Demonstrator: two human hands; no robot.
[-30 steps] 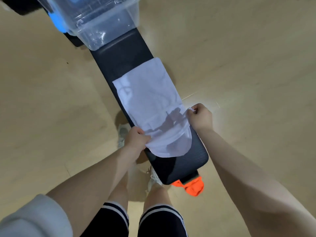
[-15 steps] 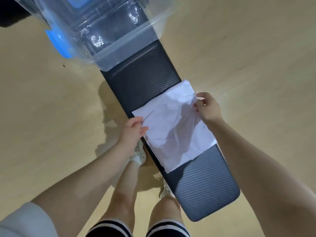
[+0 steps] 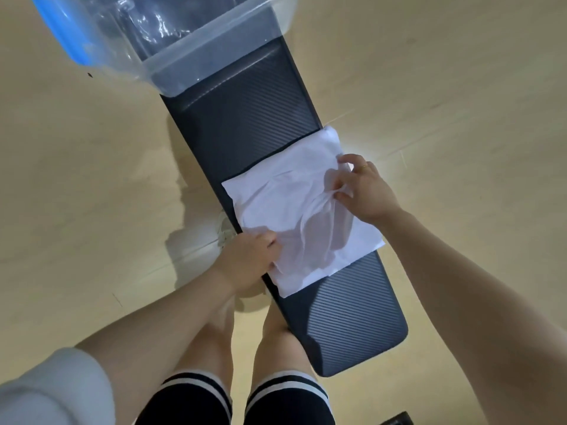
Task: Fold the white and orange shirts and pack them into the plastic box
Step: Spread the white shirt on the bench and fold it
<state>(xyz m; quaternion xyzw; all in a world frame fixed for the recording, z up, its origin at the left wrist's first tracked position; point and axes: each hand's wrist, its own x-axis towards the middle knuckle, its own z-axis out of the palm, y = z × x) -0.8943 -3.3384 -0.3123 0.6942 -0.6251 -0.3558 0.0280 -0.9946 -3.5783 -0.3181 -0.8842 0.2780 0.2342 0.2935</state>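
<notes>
The white shirt lies folded into a rough rectangle across the middle of a dark ribbed bench. My left hand pinches its near left edge, and the cloth bunches under the fingers. My right hand grips a gathered fold on the shirt's right side; a ring shows on one finger. The clear plastic box stands on the far end of the bench, with a blue part at its left. The orange shirt is out of view.
Pale wooden floor surrounds the bench on both sides. My bare legs and dark shorts with white stripes stand at the bench's near left. A small dark object sits at the bottom edge.
The long white shirt was folded in half toward the box into a shorter rectangle. Both hands then shifted onto it and bunched the cloth. The view moved closer, and the orange cloth left the frame.
</notes>
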